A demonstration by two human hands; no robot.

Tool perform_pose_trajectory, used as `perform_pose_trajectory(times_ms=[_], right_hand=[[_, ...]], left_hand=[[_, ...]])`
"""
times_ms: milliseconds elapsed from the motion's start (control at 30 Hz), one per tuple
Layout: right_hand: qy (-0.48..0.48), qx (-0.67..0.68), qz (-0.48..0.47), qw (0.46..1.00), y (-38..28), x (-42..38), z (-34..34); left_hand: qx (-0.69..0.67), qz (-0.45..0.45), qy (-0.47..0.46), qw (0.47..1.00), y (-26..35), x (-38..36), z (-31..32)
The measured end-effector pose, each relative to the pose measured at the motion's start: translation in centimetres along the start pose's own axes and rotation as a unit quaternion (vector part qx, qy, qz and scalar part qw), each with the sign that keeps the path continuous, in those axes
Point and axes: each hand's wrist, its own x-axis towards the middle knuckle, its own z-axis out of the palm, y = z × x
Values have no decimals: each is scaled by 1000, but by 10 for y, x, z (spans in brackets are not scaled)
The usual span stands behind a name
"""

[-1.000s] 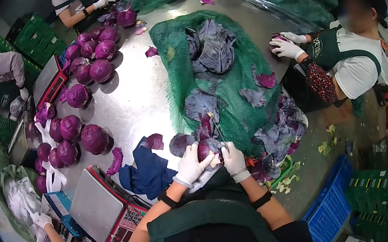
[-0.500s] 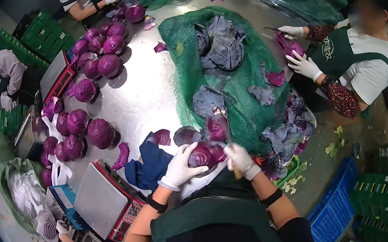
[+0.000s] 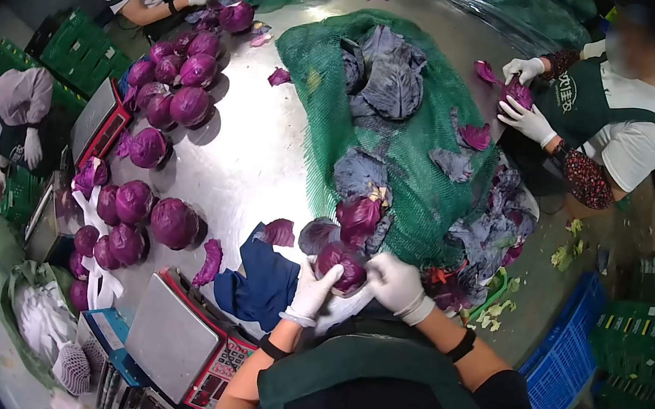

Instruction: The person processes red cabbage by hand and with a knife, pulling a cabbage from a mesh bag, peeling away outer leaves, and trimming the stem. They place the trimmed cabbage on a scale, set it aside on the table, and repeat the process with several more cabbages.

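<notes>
My left hand (image 3: 313,291), in a white glove, is wrapped round a red cabbage (image 3: 341,267) close in front of my body. Just right of it is my gloved right hand (image 3: 398,285), with its fingers closed beside the cabbage. The knife that showed in this hand in the earlier frame is hidden now. Directly beyond the held cabbage sits another red cabbage (image 3: 358,219) with its pale stem end showing. A dark outer leaf (image 3: 318,236) lies to its left. Grey-purple leaves (image 3: 392,89) are strewn over a green mesh sack (image 3: 315,112) on the metal table.
Several red cabbages (image 3: 174,223) stand on the left of the table. A scale (image 3: 173,337) and a blue cloth (image 3: 256,274) are near my left arm. A leaf heap (image 3: 498,227) lies at right. A co-worker (image 3: 605,109) handles a cabbage; others stand at left.
My left hand and the cabbage have turned and tipped slightly. The knife blade, raised beside the cabbage before, no longer shows. My right hand has come round to the cabbage's right side.
</notes>
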Motion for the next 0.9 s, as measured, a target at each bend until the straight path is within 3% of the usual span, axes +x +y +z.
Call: perform_pose_trajectory(times_ms=[100, 167, 233, 300, 367, 433, 500, 567, 600, 633, 667, 700, 733, 767, 800, 833, 900], right_hand=[[-8, 36, 196, 980, 52, 3, -16], [-44, -67, 166, 983, 62, 11, -33], [-35, -77, 125, 989, 44, 23, -40], [8, 221, 45, 974, 3, 52, -39], [-122, 356, 213, 902, -24, 71, -42], [-167, 262, 110, 944, -24, 85, -25], [-165, 233, 84, 955, -22, 88, -17], [-230, 344, 221, 883, -39, 83, -44], [-211, 316, 89, 921, -33, 79, -54], [-217, 334, 75, 914, -25, 73, -66], [-218, 319, 104, 916, -19, 68, -81], [-208, 278, 90, 933, -9, 65, -94], [-236, 218, 180, 930, 3, 62, -108], [-214, 79, 186, 956, 19, 59, -114], [-40, -180, -20, 983, 53, 42, -107], [-36, -206, 83, 974, 43, 39, -115], [11, -47, 66, 997, 65, 28, -114]], left_hand=[[-175, -98, -58, 978, 13, 4, -21], [-270, -96, -143, 947, 6, 7, -33], [-315, -113, -152, 930, 0, 8, -31], [-467, -196, -141, 851, 15, 9, -20], [-447, -170, -143, 867, 27, 12, -13], [-456, -86, -187, 866, 40, 6, -14], [-439, -82, -173, 878, 41, 11, -23], [-408, -66, -128, 902, 40, 15, -29], [-316, 16, -150, 937, 57, 8, -23], [-317, 20, -142, 938, 49, 8, -28], [-512, -56, -198, 834, 33, 12, -36], [-677, -123, -247, 682, 19, 18, -42], [-704, -100, -227, 666, 7, 23, -44], [-707, -86, -223, 666, 10, 24, -49], [-712, -91, -225, 659, 15, 26, -54], [-717, -93, -227, 653, 24, 30, -60], [-700, 20, -155, 697, 62, 28, -81]])
